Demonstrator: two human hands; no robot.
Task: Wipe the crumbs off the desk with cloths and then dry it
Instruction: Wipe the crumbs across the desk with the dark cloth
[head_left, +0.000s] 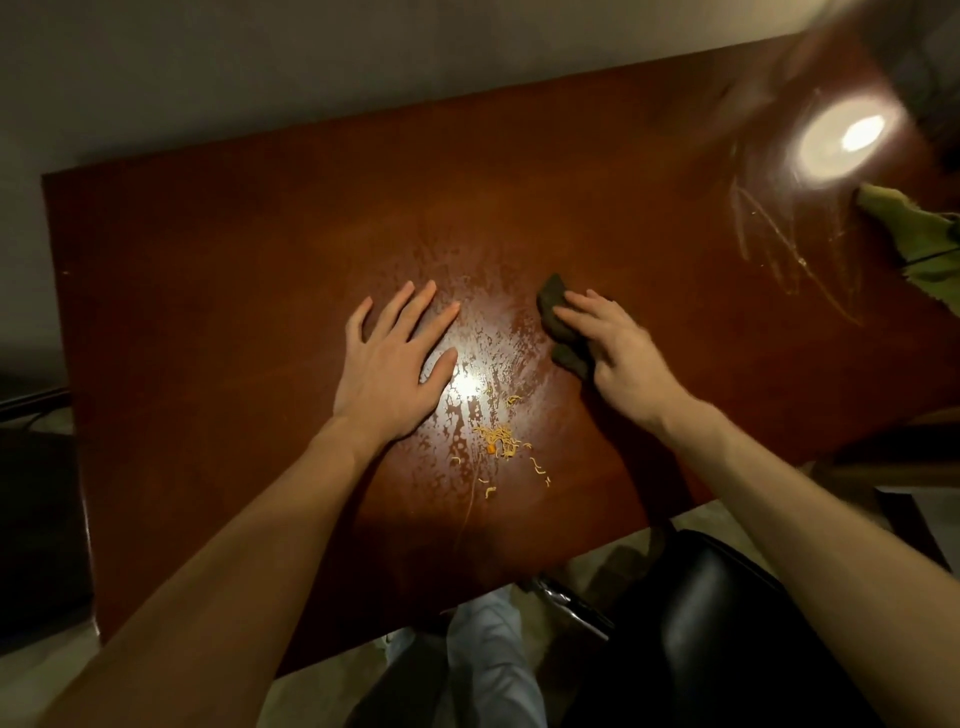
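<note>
Dragging the dark cloth toward the near edge could just flick the crumbs off the desk instead of catching them, or smear them through the wet patch. Cloth sits bunched under the right hand, fingers close together and pressing down on it, crumbs nearer and left. The left hand lies flat, fingers spread, holding nothing.

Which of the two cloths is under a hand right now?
The dark cloth, pressed under the right hand near the middle of the desk. The green cloth lies untouched at the right edge.
</note>
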